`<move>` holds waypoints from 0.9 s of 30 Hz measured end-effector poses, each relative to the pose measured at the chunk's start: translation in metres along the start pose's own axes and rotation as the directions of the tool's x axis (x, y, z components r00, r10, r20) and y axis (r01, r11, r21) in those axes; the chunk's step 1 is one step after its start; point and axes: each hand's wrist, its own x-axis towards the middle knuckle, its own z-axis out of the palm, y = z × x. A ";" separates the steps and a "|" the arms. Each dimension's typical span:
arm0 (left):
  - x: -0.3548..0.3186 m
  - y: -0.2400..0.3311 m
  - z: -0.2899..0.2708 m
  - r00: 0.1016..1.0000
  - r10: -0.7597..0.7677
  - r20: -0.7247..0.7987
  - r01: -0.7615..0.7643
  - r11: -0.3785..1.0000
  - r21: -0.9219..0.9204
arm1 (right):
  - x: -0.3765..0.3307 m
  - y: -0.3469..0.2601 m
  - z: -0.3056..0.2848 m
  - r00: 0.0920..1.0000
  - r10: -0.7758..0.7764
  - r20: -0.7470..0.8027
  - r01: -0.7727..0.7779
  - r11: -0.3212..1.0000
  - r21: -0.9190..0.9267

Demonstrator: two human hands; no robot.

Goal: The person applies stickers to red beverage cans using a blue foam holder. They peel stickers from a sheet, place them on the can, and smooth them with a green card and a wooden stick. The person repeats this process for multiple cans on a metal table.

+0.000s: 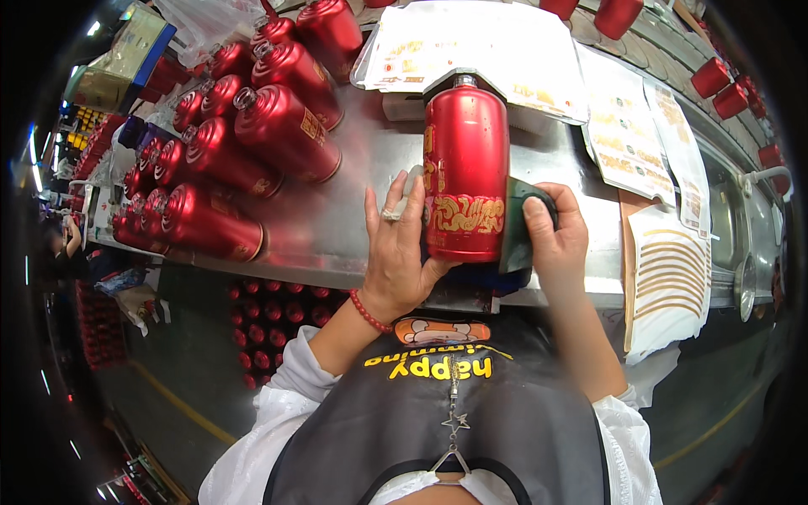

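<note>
A glossy red bottle (pixel 468 160) with a clear neck lies on a dark rest in front of me, its neck pointing away. A gold dragon band circles its lower part, and gold lettering runs along its left side. My left hand (pixel 398 244) lies against the bottle's left side with fingers stretched and apart, the thumb by the base. It wears pale finger covers and a red bead bracelet. My right hand (pixel 555 236) pinches a dark green flat scraper (pixel 519 227), whose blade meets the bottle's right side near the band.
Several red bottles (pixel 286 135) stand on the metal table (pixel 337 240) at the left. White decal sheets (pixel 471 38) lie behind the rest, with more sheets (pixel 627 126) on the right. A striped stack (pixel 669 278) sits near the right edge, beside a metal basin (pixel 728 219).
</note>
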 end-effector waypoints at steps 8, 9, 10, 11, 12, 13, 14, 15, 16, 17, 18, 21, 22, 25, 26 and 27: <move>0.012 0.017 -0.013 0.956 0.269 -0.116 -0.240 0.946 0.216 | -0.006 0.013 -0.009 0.989 0.148 0.028 -0.150 0.971 0.184; 0.021 0.021 -0.019 0.936 0.350 -0.027 -0.334 0.911 0.242 | -0.006 0.014 -0.012 0.988 0.146 0.048 -0.152 0.972 0.177; 0.031 0.024 -0.025 0.905 0.421 0.063 -0.422 0.869 0.259 | -0.005 0.012 -0.013 0.988 0.143 0.050 -0.150 0.974 0.169; 0.038 0.025 -0.028 0.862 0.484 0.152 -0.508 0.819 0.268 | -0.004 0.010 -0.015 0.989 0.141 0.052 -0.148 0.976 0.161; 0.044 0.028 -0.025 0.850 0.512 0.128 -0.527 0.828 0.193 | -0.003 0.008 -0.015 0.989 0.138 0.060 -0.146 0.977 0.158; 0.044 0.025 -0.024 0.860 0.501 0.094 -0.510 0.843 0.170 | -0.001 0.005 -0.015 0.990 0.125 0.064 -0.134 0.978 0.158; 0.041 0.022 -0.022 0.870 0.490 0.060 -0.493 0.858 0.146 | 0.002 0.002 -0.014 0.991 0.112 0.068 -0.121 0.980 0.158; 0.040 0.019 -0.019 0.876 0.481 0.029 -0.481 0.869 0.115 | 0.007 -0.003 -0.014 0.993 0.102 0.064 -0.111 0.981 0.157; 0.033 0.013 -0.020 0.926 0.378 0.001 -0.377 0.925 0.049 | 0.010 -0.010 -0.010 0.999 -0.042 0.010 0.042 0.999 -0.015; 0.027 0.006 -0.023 0.979 0.203 0.013 -0.204 0.979 0.020 | 0.013 -0.013 -0.004 0.955 -0.295 -0.021 0.278 0.919 -0.278; 0.018 0.002 -0.016 0.995 0.076 -0.067 -0.079 0.996 -0.046 | 0.015 -0.018 -0.005 0.842 -0.511 0.171 0.534 0.751 -0.387; 0.000 -0.010 -0.005 0.999 -0.037 -0.035 0.035 0.998 -0.056 | 0.007 -0.044 -0.007 0.567 -0.604 0.559 0.772 0.626 -0.107; 0.003 -0.009 -0.009 1.000 -0.006 -0.019 0.006 1.000 -0.003 | 0.009 -0.044 -0.014 0.593 -0.511 0.622 0.658 0.753 -0.009; 0.012 0.006 -0.023 0.999 0.043 -0.018 -0.042 0.997 0.064 | 0.029 -0.036 -0.018 0.895 -0.379 0.235 0.436 0.855 -0.280; 0.013 0.007 -0.025 0.998 0.062 -0.031 -0.059 0.995 0.086 | 0.028 -0.027 -0.014 0.858 -0.486 0.164 0.512 0.792 -0.332; 0.015 0.007 -0.026 0.996 0.078 -0.046 -0.073 0.991 0.111 | 0.024 -0.021 -0.014 0.694 -0.644 0.322 0.720 0.597 -0.354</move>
